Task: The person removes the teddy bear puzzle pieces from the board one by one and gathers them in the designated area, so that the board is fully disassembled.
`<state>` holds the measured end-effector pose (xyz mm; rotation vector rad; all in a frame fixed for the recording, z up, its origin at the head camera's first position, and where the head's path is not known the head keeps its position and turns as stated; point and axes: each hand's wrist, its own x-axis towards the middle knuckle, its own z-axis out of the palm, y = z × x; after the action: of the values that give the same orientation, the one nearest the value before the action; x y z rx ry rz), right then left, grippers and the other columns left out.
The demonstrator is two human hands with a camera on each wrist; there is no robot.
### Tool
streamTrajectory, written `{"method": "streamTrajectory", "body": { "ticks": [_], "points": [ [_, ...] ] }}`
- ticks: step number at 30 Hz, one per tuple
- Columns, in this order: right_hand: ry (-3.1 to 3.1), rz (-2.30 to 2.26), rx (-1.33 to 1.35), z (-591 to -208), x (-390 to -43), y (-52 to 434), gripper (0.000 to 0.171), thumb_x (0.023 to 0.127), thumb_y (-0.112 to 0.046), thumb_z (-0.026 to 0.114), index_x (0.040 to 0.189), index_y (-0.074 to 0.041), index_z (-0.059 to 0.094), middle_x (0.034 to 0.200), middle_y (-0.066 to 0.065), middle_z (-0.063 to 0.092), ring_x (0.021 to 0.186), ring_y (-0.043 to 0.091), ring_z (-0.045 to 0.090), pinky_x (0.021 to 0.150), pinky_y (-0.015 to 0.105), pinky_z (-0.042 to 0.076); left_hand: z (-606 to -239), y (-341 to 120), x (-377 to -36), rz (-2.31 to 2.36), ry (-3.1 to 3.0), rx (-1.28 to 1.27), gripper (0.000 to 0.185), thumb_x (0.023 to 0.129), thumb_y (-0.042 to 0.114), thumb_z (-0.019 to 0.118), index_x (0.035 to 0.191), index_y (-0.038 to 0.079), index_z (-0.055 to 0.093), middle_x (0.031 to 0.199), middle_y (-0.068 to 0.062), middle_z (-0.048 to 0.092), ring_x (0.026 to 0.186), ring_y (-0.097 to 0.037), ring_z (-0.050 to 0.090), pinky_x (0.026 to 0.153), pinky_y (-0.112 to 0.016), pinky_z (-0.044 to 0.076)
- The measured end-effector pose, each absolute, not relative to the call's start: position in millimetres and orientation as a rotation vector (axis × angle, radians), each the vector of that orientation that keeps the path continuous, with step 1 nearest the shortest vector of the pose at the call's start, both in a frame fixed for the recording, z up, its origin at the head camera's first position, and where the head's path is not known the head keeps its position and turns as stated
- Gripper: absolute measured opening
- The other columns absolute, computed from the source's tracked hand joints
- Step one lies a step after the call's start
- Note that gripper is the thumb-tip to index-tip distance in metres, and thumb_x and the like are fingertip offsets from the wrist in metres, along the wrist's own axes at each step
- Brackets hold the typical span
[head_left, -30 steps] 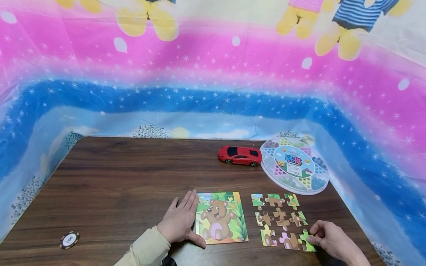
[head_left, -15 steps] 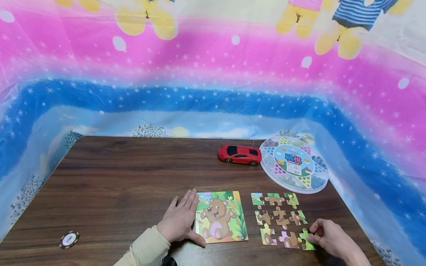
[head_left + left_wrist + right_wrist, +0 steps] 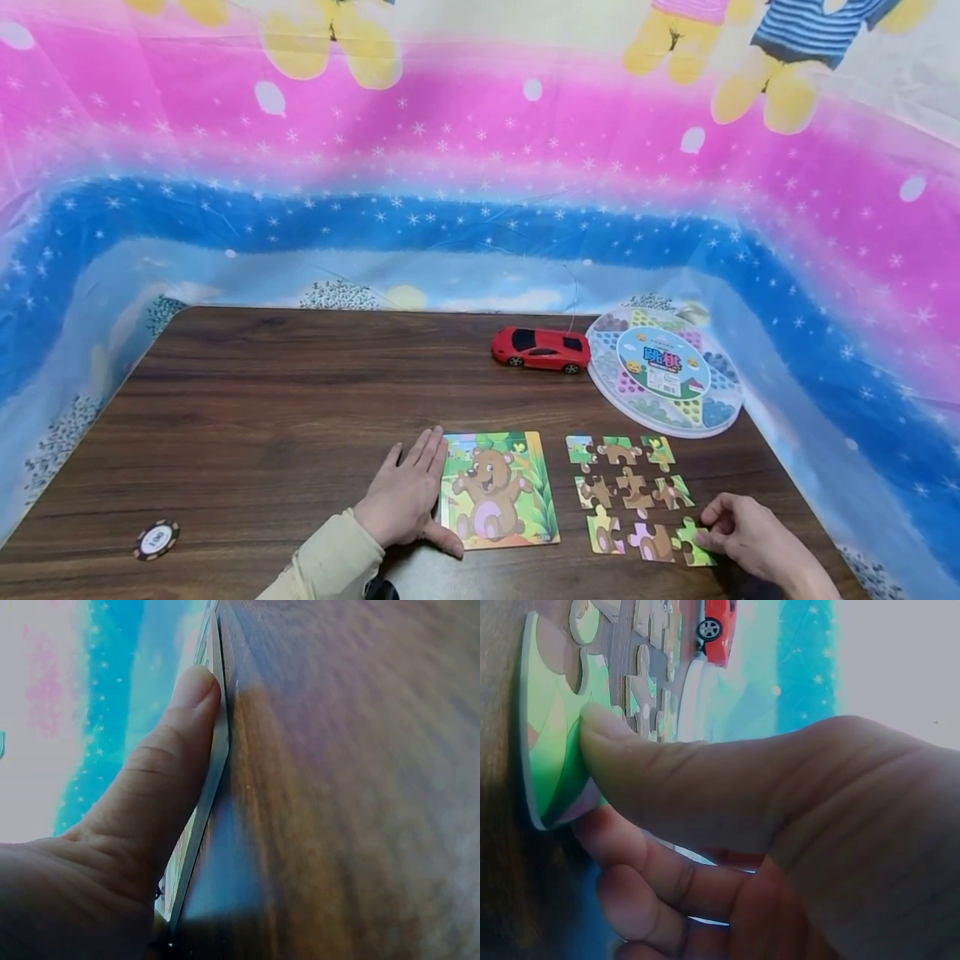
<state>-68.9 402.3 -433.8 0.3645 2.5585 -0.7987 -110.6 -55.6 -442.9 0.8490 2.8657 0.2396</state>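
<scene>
My left hand [image 3: 401,496] lies with fingers extended along the left edge of a square bear picture board [image 3: 498,492], its thumb at the lower left corner. In the left wrist view the thumb [image 3: 169,765] rests against the board's edge. At the lower right of a group of loose puzzle pieces, my right hand [image 3: 750,537] pinches a green puzzle piece [image 3: 688,533]. Up close, the thumb presses on top of that piece [image 3: 551,742] while the index fingertip meets its edge; the other fingers are curled. Beside it lies a brown and pink piece [image 3: 654,543].
Several other puzzle pieces [image 3: 635,492] are laid out in rows right of the board. Behind them stand a round Chinese checkers box [image 3: 663,417] and a red toy car [image 3: 540,350]. A poker chip [image 3: 157,540] lies at the left of the wooden table [image 3: 300,383]. A printed cloth [image 3: 450,225] hangs behind.
</scene>
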Motion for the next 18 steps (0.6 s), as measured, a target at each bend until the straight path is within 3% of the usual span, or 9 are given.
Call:
{"method": "streamTrajectory", "body": {
  "ticks": [6, 12, 18],
  "points": [
    [2.567, -0.762, 0.360, -433.3, -68.7, 402.0, 0.024, 0.080, -0.014, 0.075, 0.090, -0.003, 0.057, 0.078, 0.006, 0.056, 0.069, 0.018, 0.052, 0.059, 0.032, 0.041, -444.2, -56.0, -110.3, 0.235, 2.875, 0.847, 0.134, 0.053, 0.085, 0.057, 0.145, -0.007, 0.026, 0.152, -0.023, 0.019, 0.139, -0.034, 0.020, 0.103, -0.059, 0.025],
    [2.606, -0.672, 0.329, -432.0, -69.0, 400.5, 0.031, 0.078, -0.025, 0.077, 0.088, -0.004, 0.056, 0.078, 0.004, 0.055, 0.068, 0.017, 0.052, 0.059, 0.033, 0.041, -444.1, -56.2, -110.8, 0.238, 2.864, 0.840, 0.135, 0.052, 0.085, 0.057, 0.145, -0.007, 0.025, 0.152, -0.023, 0.018, 0.139, -0.034, 0.020, 0.103, -0.059, 0.025],
    [2.667, -0.597, 0.286, -428.6, -68.8, 392.4, 0.032, 0.076, -0.026, 0.078, 0.085, -0.006, 0.056, 0.075, 0.003, 0.054, 0.065, 0.016, 0.051, 0.058, 0.033, 0.042, -445.1, -57.8, -113.4, 0.237, 2.847, 0.829, 0.137, 0.050, 0.086, 0.056, 0.146, -0.006, 0.024, 0.152, -0.023, 0.017, 0.140, -0.034, 0.018, 0.104, -0.059, 0.024]
  ]
}}
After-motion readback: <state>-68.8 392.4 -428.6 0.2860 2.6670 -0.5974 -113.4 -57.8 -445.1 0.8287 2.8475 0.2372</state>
